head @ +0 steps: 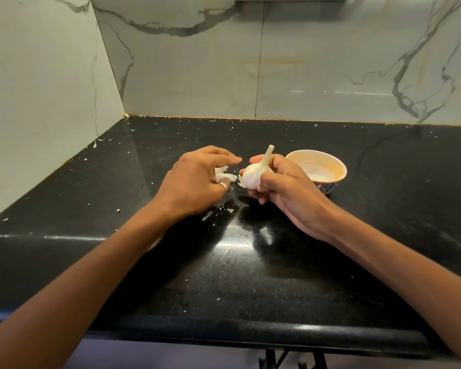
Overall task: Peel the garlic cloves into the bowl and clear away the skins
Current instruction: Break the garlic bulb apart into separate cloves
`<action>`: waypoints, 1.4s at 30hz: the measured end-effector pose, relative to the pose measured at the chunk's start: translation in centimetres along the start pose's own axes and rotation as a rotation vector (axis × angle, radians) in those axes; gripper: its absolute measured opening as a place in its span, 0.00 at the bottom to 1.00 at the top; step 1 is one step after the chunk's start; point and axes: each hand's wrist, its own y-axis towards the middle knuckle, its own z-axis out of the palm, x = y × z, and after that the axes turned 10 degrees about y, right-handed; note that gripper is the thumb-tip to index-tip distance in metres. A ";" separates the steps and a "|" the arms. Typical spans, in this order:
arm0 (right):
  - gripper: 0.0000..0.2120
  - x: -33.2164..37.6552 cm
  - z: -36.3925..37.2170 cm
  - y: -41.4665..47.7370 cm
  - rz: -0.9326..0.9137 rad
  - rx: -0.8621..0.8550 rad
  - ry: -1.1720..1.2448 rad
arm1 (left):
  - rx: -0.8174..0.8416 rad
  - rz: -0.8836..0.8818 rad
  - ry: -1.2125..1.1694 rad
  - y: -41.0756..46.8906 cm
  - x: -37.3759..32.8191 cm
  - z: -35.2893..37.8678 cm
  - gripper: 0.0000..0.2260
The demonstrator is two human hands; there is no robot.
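Head view: my right hand (290, 193) holds the garlic bulb (254, 173) above the countertop (224, 275), fingers curled round its right side and underside, thumb across the near face. The bulb is whole; no clove has been separated yet. Its long axis runs from the rounded base, low and toward my left, up to the stem (268, 153), which points up and away with a slight lean right.

My left hand (194, 179) sits just beside the bulb on its left, fingers curled over a torn piece of skin (221, 173). The piece appears to be held between thumb and fingers, though the fingertips are blurred and I cannot confirm how firm the pinch is. A ring (224, 186) shows on one finger.

Key relation: a loose flap of skin (242, 182) stands off the bulb's lower left, facing the left hand, which is the nearer one to it. The bowl (342, 170) stands just behind and to the right of my right hand, so that hand is nearer for dropping cloves. The bowl appears to hold no cloves.

Materials: the skin is white, papery and thin, likely to tear in strips. The bulb is pale and smooth, the stem dry and stiff. The bowl is round and glazed, orange-tinted inside, with a dark patterned outside. The countertop is polished black stone, reflective, with small white flecks (228, 209) scattered on it. Judgement: early in the task, outer skin only partly off.
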 end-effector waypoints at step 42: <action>0.13 -0.4 -1.2 0.2 -0.431 0.003 -0.756 | 0.314 -0.331 -0.889 -0.3 -2.5 -0.5 0.03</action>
